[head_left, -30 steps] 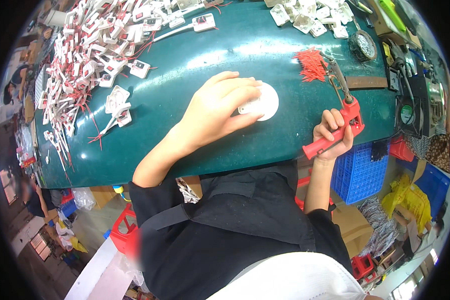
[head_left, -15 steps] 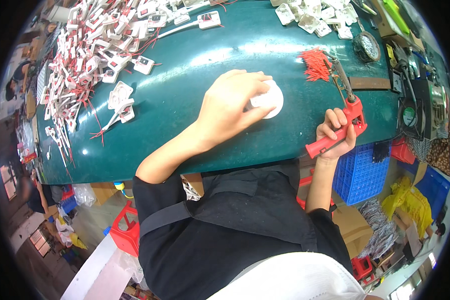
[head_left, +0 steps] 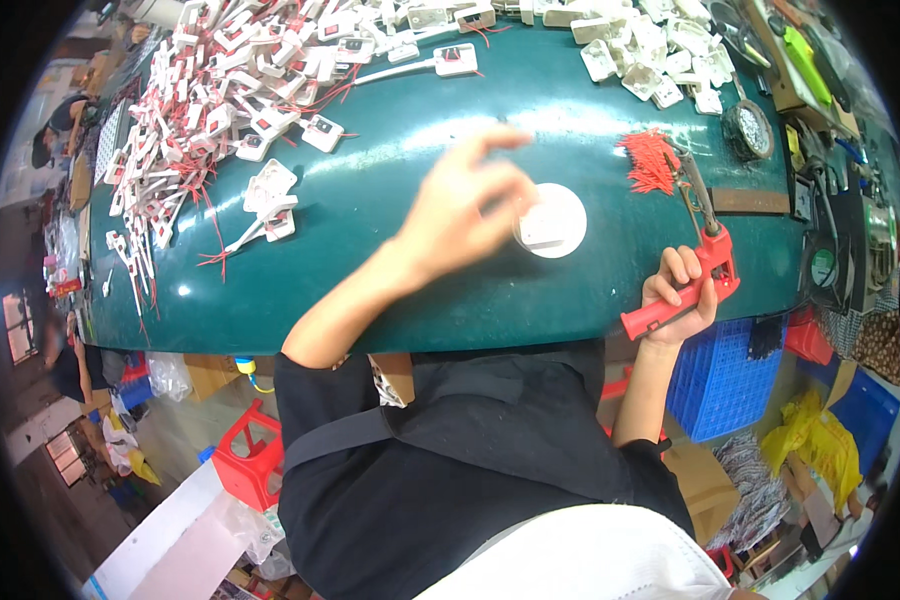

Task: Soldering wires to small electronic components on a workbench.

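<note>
- The left grip (head_left: 465,205) is a blur to me, but its fingers look apart, and I can't see anything in it.
- The white disc (head_left: 572,205) lies on the tabletop (head_left: 570,300), just right of the left grip. I can't tell if they touch.
- The disc looks light, hard and smooth, so it may slide. Its edge seems the best place to pinch.
- A little white block (head_left: 543,238) sits on it. It looks light and stiff but might crack; hold its sides.
- The right grip (head_left: 683,295) is wrapped around the red tool (head_left: 712,250).
- The tool looks stiff and a bit heavy. Its metal end, past the right grip, could be hot, so hold the handle.
</note>
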`<state>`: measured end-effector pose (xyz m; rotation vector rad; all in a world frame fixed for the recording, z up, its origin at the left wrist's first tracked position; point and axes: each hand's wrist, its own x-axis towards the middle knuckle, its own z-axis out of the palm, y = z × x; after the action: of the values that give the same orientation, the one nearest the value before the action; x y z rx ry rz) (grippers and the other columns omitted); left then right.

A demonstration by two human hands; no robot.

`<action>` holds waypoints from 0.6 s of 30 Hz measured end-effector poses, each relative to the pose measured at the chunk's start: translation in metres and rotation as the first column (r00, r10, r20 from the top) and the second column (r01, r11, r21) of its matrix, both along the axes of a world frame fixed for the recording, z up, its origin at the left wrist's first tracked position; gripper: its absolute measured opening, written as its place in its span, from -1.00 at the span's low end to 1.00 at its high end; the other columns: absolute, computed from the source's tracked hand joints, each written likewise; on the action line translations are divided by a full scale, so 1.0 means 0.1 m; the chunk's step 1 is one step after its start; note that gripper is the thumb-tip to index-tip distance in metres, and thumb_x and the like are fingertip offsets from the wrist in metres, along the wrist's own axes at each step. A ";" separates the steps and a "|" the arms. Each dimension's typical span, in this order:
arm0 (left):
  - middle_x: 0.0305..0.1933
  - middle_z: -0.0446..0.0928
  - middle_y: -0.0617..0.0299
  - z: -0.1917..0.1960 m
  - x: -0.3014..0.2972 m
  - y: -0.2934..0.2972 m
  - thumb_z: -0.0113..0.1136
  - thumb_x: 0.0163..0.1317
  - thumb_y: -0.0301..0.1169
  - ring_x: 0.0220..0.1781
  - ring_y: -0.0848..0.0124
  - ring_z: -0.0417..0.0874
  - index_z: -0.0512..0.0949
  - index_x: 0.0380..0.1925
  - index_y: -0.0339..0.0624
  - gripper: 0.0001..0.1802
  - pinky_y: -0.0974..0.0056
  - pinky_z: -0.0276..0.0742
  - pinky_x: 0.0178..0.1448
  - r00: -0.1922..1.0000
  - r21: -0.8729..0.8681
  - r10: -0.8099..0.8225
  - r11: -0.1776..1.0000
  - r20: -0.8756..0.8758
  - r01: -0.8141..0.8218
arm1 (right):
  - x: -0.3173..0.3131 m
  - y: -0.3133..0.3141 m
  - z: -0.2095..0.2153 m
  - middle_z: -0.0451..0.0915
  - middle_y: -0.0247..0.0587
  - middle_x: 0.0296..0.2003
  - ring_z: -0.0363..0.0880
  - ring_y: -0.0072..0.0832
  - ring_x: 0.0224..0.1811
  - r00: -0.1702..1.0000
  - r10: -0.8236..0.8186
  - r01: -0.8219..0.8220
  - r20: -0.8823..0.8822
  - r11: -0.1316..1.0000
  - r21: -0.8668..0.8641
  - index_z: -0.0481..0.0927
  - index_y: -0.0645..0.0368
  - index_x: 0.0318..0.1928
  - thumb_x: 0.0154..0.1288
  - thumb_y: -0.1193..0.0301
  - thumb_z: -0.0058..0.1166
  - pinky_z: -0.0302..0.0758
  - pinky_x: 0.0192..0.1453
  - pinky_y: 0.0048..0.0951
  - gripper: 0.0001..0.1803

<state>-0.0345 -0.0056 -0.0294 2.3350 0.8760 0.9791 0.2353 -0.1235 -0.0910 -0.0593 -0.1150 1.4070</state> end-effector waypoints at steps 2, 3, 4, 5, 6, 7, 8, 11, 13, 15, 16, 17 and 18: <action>-0.06 0.49 0.08 -0.05 -0.12 0.43 0.20 0.09 -0.47 0.02 0.16 0.51 0.54 -0.22 -0.17 -0.79 0.14 0.42 0.07 0.986 0.085 0.167 0.983 -0.021 -0.165 | 0.00 -0.02 0.02 0.28 -0.29 -0.33 0.21 -0.55 -0.28 1.000 0.005 -0.005 0.002 1.000 0.004 0.23 0.24 0.12 0.21 0.44 0.02 0.43 -0.43 -0.65 -0.52; -0.04 0.47 0.10 -0.12 -0.23 0.62 0.19 0.10 -0.45 0.03 0.14 0.47 0.52 -0.13 -0.13 -0.71 0.13 0.38 0.11 0.926 0.276 0.354 0.911 -0.134 -0.308 | -0.01 -0.01 0.02 0.28 -0.29 -0.32 0.21 -0.54 -0.28 1.000 0.014 -0.014 0.003 1.000 0.001 0.24 0.25 0.10 0.21 0.44 0.02 0.43 -0.43 -0.65 -0.54; -0.01 0.44 0.11 -0.22 -0.30 0.79 0.19 0.10 -0.42 0.06 0.13 0.44 0.49 -0.07 -0.10 -0.66 0.12 0.34 0.14 0.842 0.335 0.497 0.845 -0.210 -0.416 | -0.01 0.00 0.02 0.28 -0.28 -0.32 0.21 -0.54 -0.28 1.000 0.013 -0.013 0.011 1.000 -0.003 0.25 0.25 0.08 0.21 0.44 0.01 0.44 -0.43 -0.64 -0.56; 0.02 0.43 0.12 -0.35 -0.38 0.94 0.20 0.09 -0.41 0.07 0.13 0.43 0.47 -0.01 -0.08 -0.60 0.13 0.34 0.12 0.755 0.442 0.607 0.764 -0.248 -0.470 | -0.01 -0.01 0.01 0.29 -0.27 -0.30 0.22 -0.53 -0.26 1.000 0.019 -0.019 0.014 1.000 0.006 0.25 0.25 0.10 0.21 0.44 0.01 0.45 -0.42 -0.62 -0.54; -0.02 0.43 0.12 -0.52 -0.50 1.09 0.22 0.04 -0.43 0.09 0.10 0.39 0.47 -0.12 -0.13 -0.65 0.06 0.35 0.09 0.767 0.464 0.595 0.765 -0.241 -0.447 | -0.03 -0.01 0.02 0.29 -0.27 -0.30 0.22 -0.53 -0.26 1.000 0.026 -0.026 0.016 0.999 0.020 0.25 0.25 0.10 0.21 0.44 0.01 0.45 -0.42 -0.62 -0.54; -0.06 0.44 0.11 -0.52 -0.47 1.10 0.21 0.05 -0.45 0.04 0.09 0.42 0.47 -0.17 -0.15 -0.70 0.06 0.38 0.04 0.787 0.430 0.566 0.791 -0.245 -0.435 | -0.02 -0.02 0.03 0.29 -0.29 -0.30 0.22 -0.54 -0.25 0.999 0.015 -0.016 0.037 1.000 0.008 0.24 0.23 0.13 0.21 0.45 0.01 0.46 -0.40 -0.63 -0.53; -0.11 0.45 0.11 -0.53 -0.44 1.12 0.19 0.06 -0.47 -0.01 0.09 0.46 0.47 -0.22 -0.16 -0.75 0.07 0.40 0.00 0.806 0.395 0.537 0.816 -0.249 -0.422 | -0.02 -0.02 0.03 0.29 -0.31 -0.29 0.23 -0.56 -0.24 0.998 0.006 -0.006 0.059 1.000 -0.005 0.24 0.21 0.15 0.22 0.47 0.01 0.48 -0.39 -0.63 -0.51; -0.22 0.47 0.09 -0.38 -0.28 0.85 0.14 0.08 -0.51 -0.16 0.09 0.52 0.46 -0.29 -0.19 -0.83 0.11 0.45 -0.10 0.940 -0.044 0.331 0.941 -0.077 -0.335 | -0.02 -0.04 0.02 0.31 -0.26 -0.16 0.24 -0.51 -0.14 0.995 -0.024 0.027 0.096 0.999 -0.023 0.23 0.22 0.16 0.19 0.52 0.00 0.46 -0.34 -0.59 -0.50; -0.25 0.48 0.08 -0.25 -0.21 0.74 0.13 0.08 -0.53 -0.20 0.08 0.54 0.46 -0.27 -0.19 -0.82 0.11 0.46 -0.13 0.953 0.100 0.286 0.956 -0.098 -0.276 | -0.08 -0.01 0.06 0.31 -0.21 -0.05 0.24 -0.48 -0.06 0.990 -0.025 0.029 0.138 0.999 -0.028 0.21 0.26 0.15 0.16 0.56 -0.01 0.45 -0.31 -0.57 -0.48; -0.25 0.49 0.09 -0.21 -0.27 0.67 0.12 0.06 -0.53 -0.18 0.10 0.54 0.48 -0.23 -0.18 -0.78 0.13 0.46 -0.12 0.945 0.236 0.243 0.953 -0.217 -0.191 | -0.13 0.01 0.10 0.33 -0.18 -0.06 0.24 -0.49 -0.11 0.989 -0.016 0.018 0.144 1.000 -0.011 0.20 0.29 0.15 0.16 0.56 0.01 0.45 -0.37 -0.62 -0.47; -0.25 0.49 0.09 -0.19 -0.33 0.66 0.12 0.06 -0.53 -0.18 0.10 0.54 0.48 -0.23 -0.18 -0.78 0.13 0.46 -0.12 0.945 0.234 0.243 0.953 -0.219 -0.191 | -0.17 0.03 0.10 0.34 -0.17 -0.06 0.24 -0.50 -0.13 0.987 -0.018 0.018 0.159 1.000 0.006 0.19 0.29 0.16 0.15 0.56 0.02 0.45 -0.41 -0.64 -0.46; -0.20 0.48 0.09 -0.15 -0.39 0.63 0.13 0.08 -0.52 -0.12 0.14 0.53 0.48 -0.23 -0.21 -0.79 0.15 0.44 -0.06 0.948 0.201 0.139 0.976 -0.288 -0.082 | -0.17 0.04 0.12 0.34 -0.17 -0.06 0.24 -0.50 -0.13 0.988 -0.017 0.017 0.156 1.000 0.004 0.19 0.29 0.16 0.15 0.56 0.02 0.45 -0.41 -0.64 -0.46; -0.15 0.47 0.09 -0.14 -0.45 0.61 0.13 0.10 -0.51 -0.05 0.17 0.51 0.49 -0.22 -0.24 -0.79 0.18 0.42 -0.01 0.935 0.161 0.034 0.987 -0.353 0.025 | -0.17 0.04 0.16 0.35 -0.16 -0.06 0.24 -0.51 -0.15 0.984 -0.021 0.017 0.178 1.000 0.021 0.19 0.30 0.16 0.16 0.55 0.03 0.44 -0.44 -0.66 -0.45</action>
<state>-0.0793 0.0558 -0.0429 2.7053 0.9652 0.6585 0.2179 -0.1199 -0.0751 -0.1703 -0.2760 1.3798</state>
